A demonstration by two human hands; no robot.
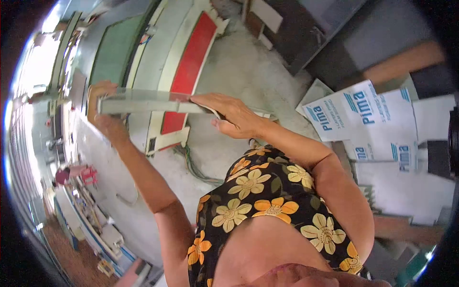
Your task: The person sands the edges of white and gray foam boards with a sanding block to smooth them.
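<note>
A flat stack of clear, glass-like sheets (143, 106) is held up in front of my body, seen nearly edge-on with its pale edge toward me. My left hand (103, 107) wraps around the stack's left end, partly seen through the clear material. Against the right end presses my right hand (234, 114), fingers along the top and thumb lower down. A thin dark-edged piece shows by the right palm; I cannot make out what it is.
Beyond the sheets stands a cream machine with a red panel (189, 71). Cables (193, 167) trail from it over the grey floor. To the right lie white printed "Pima" sheets (342, 112). A long workbench (86, 220) with clutter is at the lower left.
</note>
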